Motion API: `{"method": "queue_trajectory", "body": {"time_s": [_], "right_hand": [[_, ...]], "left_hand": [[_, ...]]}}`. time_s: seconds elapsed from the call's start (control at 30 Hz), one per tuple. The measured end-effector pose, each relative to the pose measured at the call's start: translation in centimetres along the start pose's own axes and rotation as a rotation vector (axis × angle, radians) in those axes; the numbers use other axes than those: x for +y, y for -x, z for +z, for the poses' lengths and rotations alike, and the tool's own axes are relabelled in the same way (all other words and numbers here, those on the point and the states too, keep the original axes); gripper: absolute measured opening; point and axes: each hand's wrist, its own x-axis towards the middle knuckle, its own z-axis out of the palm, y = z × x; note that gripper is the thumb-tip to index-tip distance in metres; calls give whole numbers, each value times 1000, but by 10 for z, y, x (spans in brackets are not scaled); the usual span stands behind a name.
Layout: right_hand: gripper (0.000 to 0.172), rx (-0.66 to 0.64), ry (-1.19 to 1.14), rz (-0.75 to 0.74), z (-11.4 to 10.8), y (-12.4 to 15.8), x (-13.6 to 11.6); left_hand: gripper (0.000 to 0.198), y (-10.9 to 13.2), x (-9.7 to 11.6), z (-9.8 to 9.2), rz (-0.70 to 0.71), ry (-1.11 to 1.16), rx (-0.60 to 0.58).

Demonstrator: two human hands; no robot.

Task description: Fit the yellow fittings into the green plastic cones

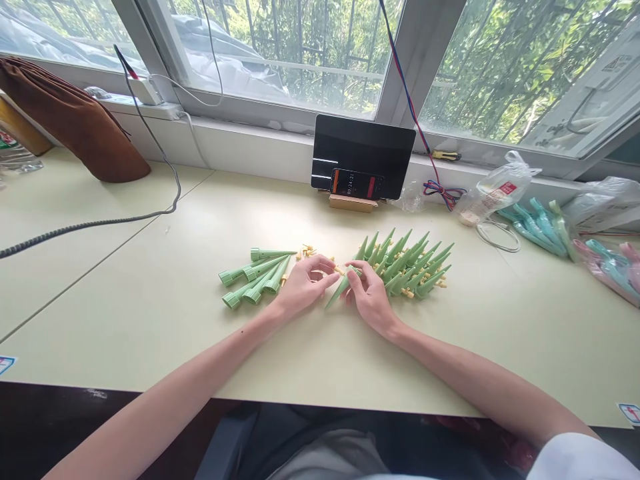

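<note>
Between thumb and fingers, my right hand [371, 298] grips a green plastic cone-shaped spike [337, 294], its pointed end toward me and to the left. My left hand [304, 283] pinches a small yellow plastic part [339, 270] against the spike's wide end; fingers partly hide the contact. Left of that hand lie several loose green spikes [260, 283], wide ends facing left. Small yellow parts [307, 251] are scattered just behind my left hand. Beside my right hand, many green spikes with yellow parts fitted [407, 263] lie in a dense group, tips pointing away.
A tablet [364, 150] with a phone [354, 184] before it leans by the window. A brown pouch [95, 123] and a dark cable [100, 220] lie left. Right are plastic bags [493, 190] and wrapped blue-green items [537, 227]. The table's front edge [350, 403] is near my body.
</note>
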Motion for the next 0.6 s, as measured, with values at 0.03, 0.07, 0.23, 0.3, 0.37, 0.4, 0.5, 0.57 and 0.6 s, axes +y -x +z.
{"method": "queue_trajectory", "body": {"time_s": [0.03,0.07,0.23,0.3,0.37,0.4,0.5,0.57,0.6], "right_hand": [[34,2,4,-1,0,0,0],[35,3,6,-2,0,0,0],[35,4,14,1,0,0,1],[35,2,12,4,0,0,1],[36,0,6,6,0,0,1],[37,-1,-1,8,0,1,1],[38,2,-28,21,0,1,1],[37,1,-42,30,0,1,1],[37,0,-46,33,1,1,1]], "left_hand": [[29,0,-1,0,0,-14,-6],[30,0,-2,-1,4,-29,-12],[26,-2,-2,-2,45,-64,-32],[25,-2,-1,-2,50,-61,-32],[25,-1,0,-2,53,-56,-29],[25,-1,0,-2,51,-54,-30],[27,0,-1,-2,44,-59,-38],[28,0,-2,-2,47,-62,-47],[28,0,-2,-2,46,-60,-51]]}}
